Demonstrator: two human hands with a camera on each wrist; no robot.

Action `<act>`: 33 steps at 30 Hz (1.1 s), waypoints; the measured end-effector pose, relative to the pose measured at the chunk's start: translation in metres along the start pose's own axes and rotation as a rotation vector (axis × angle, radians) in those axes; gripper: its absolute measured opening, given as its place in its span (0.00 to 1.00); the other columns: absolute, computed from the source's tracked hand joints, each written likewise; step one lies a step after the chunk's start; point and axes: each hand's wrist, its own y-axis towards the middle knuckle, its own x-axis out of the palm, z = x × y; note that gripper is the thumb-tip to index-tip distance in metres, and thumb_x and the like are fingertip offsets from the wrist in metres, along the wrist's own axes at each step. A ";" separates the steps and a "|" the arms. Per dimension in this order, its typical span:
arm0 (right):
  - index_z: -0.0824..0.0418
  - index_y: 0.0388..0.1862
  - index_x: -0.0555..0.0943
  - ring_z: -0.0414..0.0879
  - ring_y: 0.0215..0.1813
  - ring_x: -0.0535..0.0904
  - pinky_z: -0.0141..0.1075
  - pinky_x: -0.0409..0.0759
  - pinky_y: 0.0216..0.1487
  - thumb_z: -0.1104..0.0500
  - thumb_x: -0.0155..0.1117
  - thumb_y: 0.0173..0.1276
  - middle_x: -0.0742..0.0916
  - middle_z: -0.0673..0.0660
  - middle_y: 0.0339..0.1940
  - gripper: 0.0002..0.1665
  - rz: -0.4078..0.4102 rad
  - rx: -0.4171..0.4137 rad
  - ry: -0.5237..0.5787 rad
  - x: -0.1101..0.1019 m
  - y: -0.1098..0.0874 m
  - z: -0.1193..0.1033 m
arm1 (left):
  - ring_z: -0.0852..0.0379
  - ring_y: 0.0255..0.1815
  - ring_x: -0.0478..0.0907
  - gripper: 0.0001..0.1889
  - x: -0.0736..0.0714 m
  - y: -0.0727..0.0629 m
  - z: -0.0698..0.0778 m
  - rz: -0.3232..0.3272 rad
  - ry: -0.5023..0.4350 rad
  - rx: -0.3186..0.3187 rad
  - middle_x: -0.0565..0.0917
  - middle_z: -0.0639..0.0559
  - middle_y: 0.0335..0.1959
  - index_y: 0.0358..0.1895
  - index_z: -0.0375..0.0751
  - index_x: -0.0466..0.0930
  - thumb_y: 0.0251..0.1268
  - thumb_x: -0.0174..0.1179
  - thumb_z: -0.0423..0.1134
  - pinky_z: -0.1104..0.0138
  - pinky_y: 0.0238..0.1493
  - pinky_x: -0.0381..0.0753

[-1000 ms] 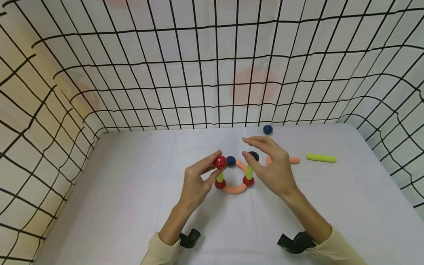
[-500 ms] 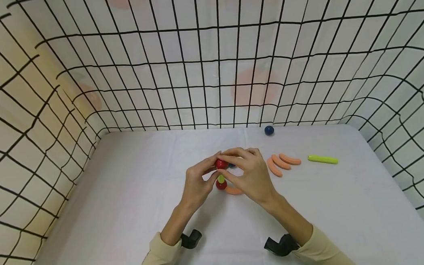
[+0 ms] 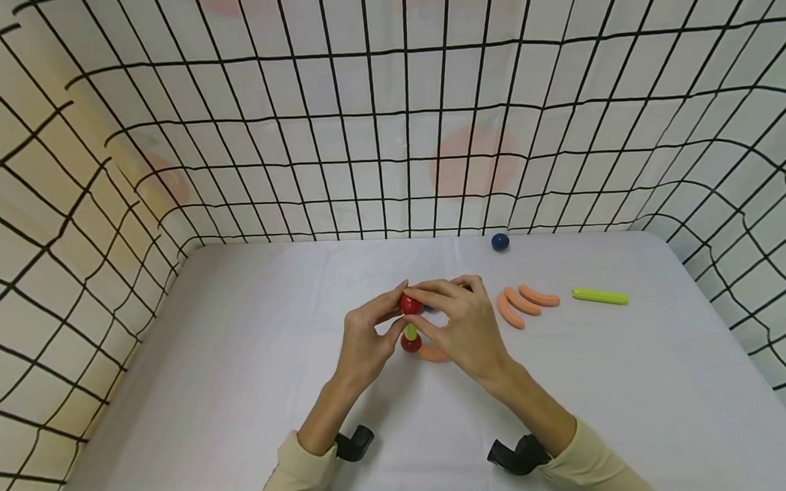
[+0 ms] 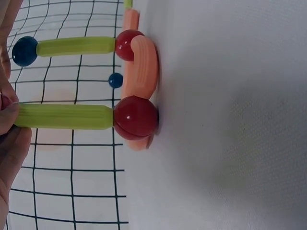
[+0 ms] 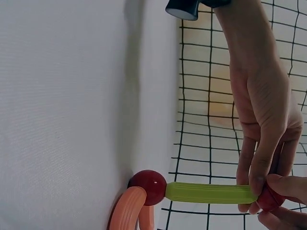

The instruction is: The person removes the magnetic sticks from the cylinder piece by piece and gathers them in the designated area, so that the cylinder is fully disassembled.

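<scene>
In the head view, my left hand (image 3: pixel 365 341) and right hand (image 3: pixel 466 331) meet at a red ball (image 3: pixel 409 303), fingertips and thumbs pinching it from both sides. That ball caps an upright green rod (image 5: pixel 211 193), whose foot sits in a lower red ball (image 5: pixel 149 187). Orange curved sticks (image 4: pixel 144 67) link the lower balls on the white cloth. In the left wrist view, a second green rod (image 4: pixel 76 46) stands on another red ball (image 4: pixel 128 45), topped by a blue ball (image 4: pixel 24 51). My right hand hides much of this ring in the head view.
To the right lie several loose orange curved sticks (image 3: pixel 521 301) and a loose green rod (image 3: pixel 600 297). One blue ball (image 3: pixel 500 242) rests at the back edge of the white-covered table (image 3: pixel 235 323). Black wire mesh (image 3: pixel 387 156) rises behind and at both sides.
My right hand has come left from beside the second rod onto the red ball, joining my left hand there. The loose orange sticks it covered now show. Little differs over the last half second.
</scene>
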 end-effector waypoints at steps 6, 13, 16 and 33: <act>0.64 0.49 0.91 0.49 0.45 0.89 0.49 0.73 0.56 0.58 0.85 0.54 0.93 0.57 0.44 0.23 -0.028 -0.025 0.006 -0.001 -0.001 0.002 | 0.44 0.48 0.91 0.28 0.000 0.001 -0.001 0.003 0.013 0.020 0.88 0.36 0.54 0.65 0.27 0.79 0.59 0.70 0.21 0.63 0.52 0.89; 0.65 0.51 0.90 0.51 0.47 0.89 0.53 0.72 0.61 0.59 0.83 0.57 0.92 0.58 0.45 0.23 -0.055 -0.036 0.016 -0.003 -0.002 0.001 | 0.45 0.47 0.91 0.28 0.000 0.001 0.000 0.007 0.018 0.033 0.89 0.36 0.54 0.64 0.27 0.79 0.58 0.71 0.21 0.65 0.52 0.89; 0.65 0.51 0.90 0.51 0.48 0.88 0.53 0.72 0.63 0.59 0.82 0.58 0.92 0.58 0.46 0.22 -0.070 -0.029 0.026 -0.003 -0.002 0.001 | 0.46 0.47 0.91 0.28 0.000 0.000 0.000 0.005 0.023 0.027 0.89 0.37 0.54 0.64 0.27 0.79 0.57 0.71 0.22 0.66 0.52 0.89; 0.67 0.52 0.89 0.54 0.50 0.87 0.52 0.72 0.60 0.60 0.81 0.59 0.92 0.60 0.48 0.22 -0.087 0.003 0.093 -0.003 -0.004 0.004 | 0.46 0.48 0.91 0.28 0.000 -0.001 -0.001 0.000 -0.002 0.019 0.89 0.36 0.53 0.64 0.27 0.79 0.57 0.71 0.21 0.62 0.50 0.90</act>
